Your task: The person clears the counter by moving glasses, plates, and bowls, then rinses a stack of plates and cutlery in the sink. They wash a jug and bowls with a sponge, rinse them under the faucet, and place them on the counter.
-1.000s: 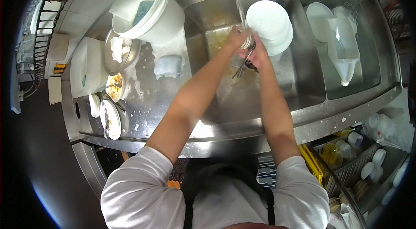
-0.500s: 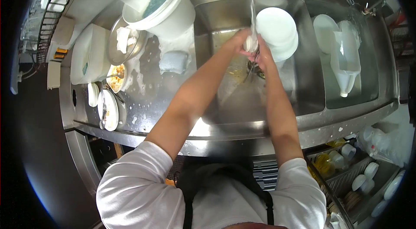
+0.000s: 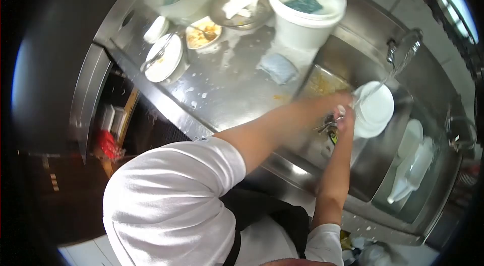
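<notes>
A bundle of cutlery (image 3: pixel 326 126) is held over the sink (image 3: pixel 322 157), just beside a stack of plates (image 3: pixel 377 111). The grip of the right hand (image 3: pixel 345 123) is clamped on the cutlery. The left hand (image 3: pixel 339 101) is pressed against the right; whether its grip is closed cannot be told through the blur. Water (image 3: pixel 379 87) is poured from the tap (image 3: pixel 403 50) onto the plates. A sponge (image 3: pixel 278 68) and a bucket (image 3: pixel 305 11) are seen on the wet desk (image 3: pixel 227 89).
</notes>
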{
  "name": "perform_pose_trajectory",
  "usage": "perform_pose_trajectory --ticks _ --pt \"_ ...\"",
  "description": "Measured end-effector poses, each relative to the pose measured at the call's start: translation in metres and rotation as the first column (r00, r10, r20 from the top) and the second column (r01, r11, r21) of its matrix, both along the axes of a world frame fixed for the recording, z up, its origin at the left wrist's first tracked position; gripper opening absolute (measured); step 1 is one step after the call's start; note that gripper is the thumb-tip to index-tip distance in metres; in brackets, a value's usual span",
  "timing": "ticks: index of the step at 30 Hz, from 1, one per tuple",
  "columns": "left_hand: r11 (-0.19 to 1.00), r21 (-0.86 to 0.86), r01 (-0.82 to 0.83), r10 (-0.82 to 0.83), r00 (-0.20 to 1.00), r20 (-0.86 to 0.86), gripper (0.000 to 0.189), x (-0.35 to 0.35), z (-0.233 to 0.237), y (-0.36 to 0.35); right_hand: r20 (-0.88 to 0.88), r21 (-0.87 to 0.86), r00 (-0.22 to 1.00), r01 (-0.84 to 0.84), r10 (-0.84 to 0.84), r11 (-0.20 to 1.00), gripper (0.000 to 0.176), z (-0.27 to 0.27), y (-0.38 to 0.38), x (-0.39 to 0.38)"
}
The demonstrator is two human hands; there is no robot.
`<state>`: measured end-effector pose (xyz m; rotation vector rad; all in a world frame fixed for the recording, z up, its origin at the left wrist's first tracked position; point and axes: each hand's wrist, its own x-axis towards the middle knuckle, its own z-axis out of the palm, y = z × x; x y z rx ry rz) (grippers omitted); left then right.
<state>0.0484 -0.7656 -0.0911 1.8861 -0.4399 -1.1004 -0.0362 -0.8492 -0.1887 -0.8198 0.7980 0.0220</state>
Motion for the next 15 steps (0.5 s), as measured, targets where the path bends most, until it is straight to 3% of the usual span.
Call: perform_pose_trajectory --ticks 2,4,5,6,7,9,12,13,15 --pt "0.997 0.072 0.003 -0.021 0.967 0.255 0.041 -0.004 -0.001 0.007 -0.003 0.136 0.970 0.242 -0.244 0.961 0.022 0.013 0.010 -0.001" --pt "0.993 0.060 -0.103 0.064 0.882 0.466 0.040 -0.006 -0.012 0.021 0.086 0.276 0.950 0.268 -0.301 0.923 0.019 -0.001 0.003 0.004" --pt "0.996 -0.070 -0.055 0.079 0.909 0.410 0.037 -0.009 -0.007 0.037 0.123 0.348 0.935 0.274 -0.333 0.897 0.018 -0.007 0.000 0.006" --pt "0.979 -0.203 -0.014 0.087 0.930 0.356 0.034 -0.013 0.007 0.064 0.127 0.217 0.917 0.347 -0.378 0.913 0.018 -0.007 0.006 0.008" --pt "0.941 -0.336 0.023 0.086 0.949 0.304 0.031 -0.017 0.022 0.092 0.089 0.194 0.939 0.311 -0.333 0.930 0.018 -0.005 0.008 0.007" --pt "0.926 -0.368 0.079 0.072 0.923 0.379 0.026 -0.027 0.066 0.162 0.014 0.151 0.968 0.246 -0.251 0.958 0.020 0.004 0.010 0.004" --pt "0.937 -0.349 -0.027 0.219 0.823 0.524 0.024 -0.023 0.073 0.272 -0.056 -0.128 0.983 0.169 -0.177 0.977 0.022 0.021 0.033 0.001" --pt "0.927 -0.325 -0.186 0.316 0.854 0.413 0.023 -0.017 0.072 0.311 -0.078 -0.185 0.986 0.132 -0.149 0.974 0.023 0.031 0.040 0.007" --pt "0.913 -0.243 -0.326 0.407 0.742 0.533 0.023 0.002 0.096 0.399 -0.133 -0.305 0.986 0.056 -0.101 0.951 0.024 0.074 0.054 0.015"
